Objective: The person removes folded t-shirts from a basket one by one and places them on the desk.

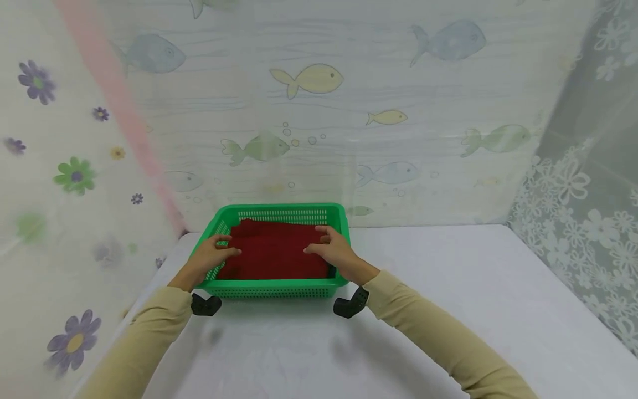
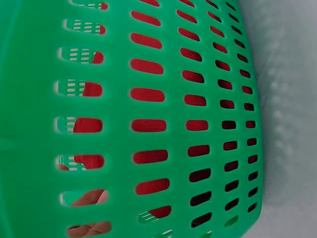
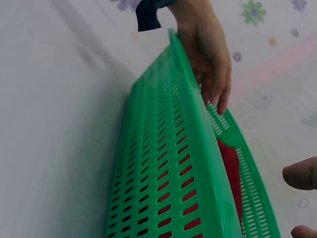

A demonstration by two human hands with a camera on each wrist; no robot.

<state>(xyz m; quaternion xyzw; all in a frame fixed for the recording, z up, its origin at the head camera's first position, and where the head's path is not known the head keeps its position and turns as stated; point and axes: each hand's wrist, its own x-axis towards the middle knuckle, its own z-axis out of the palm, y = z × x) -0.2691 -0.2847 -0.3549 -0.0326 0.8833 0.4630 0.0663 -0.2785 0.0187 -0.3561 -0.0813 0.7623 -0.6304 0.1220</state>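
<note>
A folded dark red cloth [image 1: 274,250] lies inside a green plastic basket [image 1: 274,284] with slotted walls. My left hand [image 1: 206,258] reaches over the basket's left side, its fingers loosely bent near the cloth's left edge. Over the right part of the cloth is my right hand [image 1: 340,252], thumb and fingers apart with nothing between them. The left wrist view is filled by the basket wall [image 2: 116,109]; red cloth [image 2: 148,125] and bits of fingers [image 2: 91,198] show through its slots. In the right wrist view, the left hand [image 3: 213,54] hangs past the rim.
The basket stands on a white-covered table [image 1: 428,288], close to its back edge. Behind it hangs a curtain [image 1: 319,122] printed with fish. Flowered sheets close off both sides, and each wrist carries a black device [image 1: 351,302].
</note>
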